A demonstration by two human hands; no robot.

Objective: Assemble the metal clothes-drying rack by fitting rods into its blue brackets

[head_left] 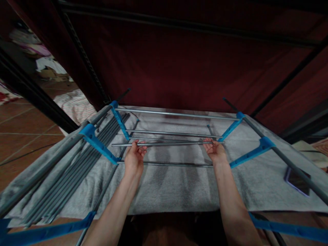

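A thin grey metal tube (174, 144) lies level across both my hands, between the two sides of a partly assembled tube rack. Near the tube's left end, my left hand (134, 159) is closed on it, palm up with curled fingers. My right hand (216, 152) grips it toward the right end, close to a blue plastic bracket (228, 131). Other thin crossbars (176, 114) span the rack just behind and in front of the held tube. Blue brackets (99, 145) join them to thicker grey side poles (287, 159).
Several loose grey tubes (79, 167) lie side by side at left on a grey blanket (176, 194). A phone-like dark flat object with a pale purple edge (297, 181) rests at right. Behind stands a dark red panel (179, 65). Tiled floor (28, 133) shows at far left.
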